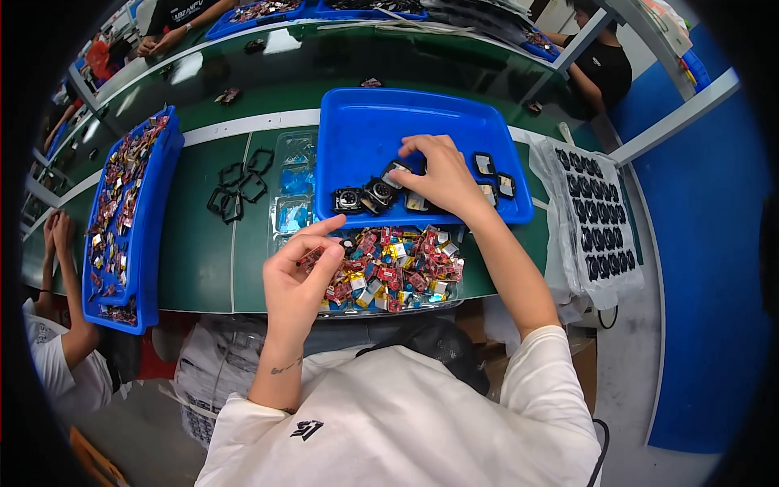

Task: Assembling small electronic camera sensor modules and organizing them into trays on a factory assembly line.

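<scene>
My right hand (445, 174) reaches over a blue tray (369, 105), its thumb and fingers around a small black square housing with a pale face (396, 174). Beside it in the tray stand two black housings with round dial-like fronts (347, 200). More square pieces (484, 164) with pale faces lie to the right of my wrist. My left hand (299, 264) is curled at the left edge of a pile of small red circuit boards with silver and yellow parts (389, 268). A bit of red shows between its thumb and fingers; what it holds is unclear.
Black square frames (239, 185) lie on the green table, beside a clear plastic tray with blue film pieces (294, 178). A long blue bin of boards (130, 211) stands left. At right, black parts sit in rows on a white sheet (600, 215). Other people work nearby.
</scene>
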{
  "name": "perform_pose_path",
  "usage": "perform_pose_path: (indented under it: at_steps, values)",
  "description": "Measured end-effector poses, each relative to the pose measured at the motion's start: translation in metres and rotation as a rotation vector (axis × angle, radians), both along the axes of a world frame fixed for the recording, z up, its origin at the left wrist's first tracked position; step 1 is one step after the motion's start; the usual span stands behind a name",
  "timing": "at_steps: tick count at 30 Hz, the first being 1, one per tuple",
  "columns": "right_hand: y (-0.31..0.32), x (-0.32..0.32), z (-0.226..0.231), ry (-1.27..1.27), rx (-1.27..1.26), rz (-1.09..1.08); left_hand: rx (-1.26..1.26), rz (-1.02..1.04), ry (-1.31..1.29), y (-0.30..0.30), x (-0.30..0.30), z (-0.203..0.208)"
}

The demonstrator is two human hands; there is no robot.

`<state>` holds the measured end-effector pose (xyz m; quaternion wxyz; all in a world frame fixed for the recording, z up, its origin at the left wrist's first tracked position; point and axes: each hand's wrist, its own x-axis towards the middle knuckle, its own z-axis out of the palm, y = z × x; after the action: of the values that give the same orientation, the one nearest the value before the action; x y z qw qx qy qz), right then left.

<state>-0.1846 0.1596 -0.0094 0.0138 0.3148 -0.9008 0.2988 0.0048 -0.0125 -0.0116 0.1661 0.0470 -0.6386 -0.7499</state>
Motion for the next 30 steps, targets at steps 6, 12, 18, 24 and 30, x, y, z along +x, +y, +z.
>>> perform_pose_path:
  at_steps: [6, 12, 18, 24, 30]
  values:
    - [0.001, 0.001, -0.003, 0.191, -0.025, 0.052, -0.066, -0.019, 0.026, 0.007, -0.001, 0.004]
    - [-0.001, 0.053, 0.032, -0.444, -0.548, 0.084, -0.088, 0.007, 0.053, 0.012, -0.001, 0.012]
    - [0.006, 0.109, 0.028, -0.689, -0.752, 0.151, -0.194, 0.014, 0.057, 0.019, -0.006, 0.015]
    - [0.006, 0.131, 0.022, -0.582, -0.699, 0.118, -0.236, 0.008, 0.034, 0.022, -0.005, 0.013]
    - [0.007, 0.135, 0.018, -0.547, -0.686, 0.134, -0.210, -0.032, -0.022, 0.023, -0.004, 0.018]
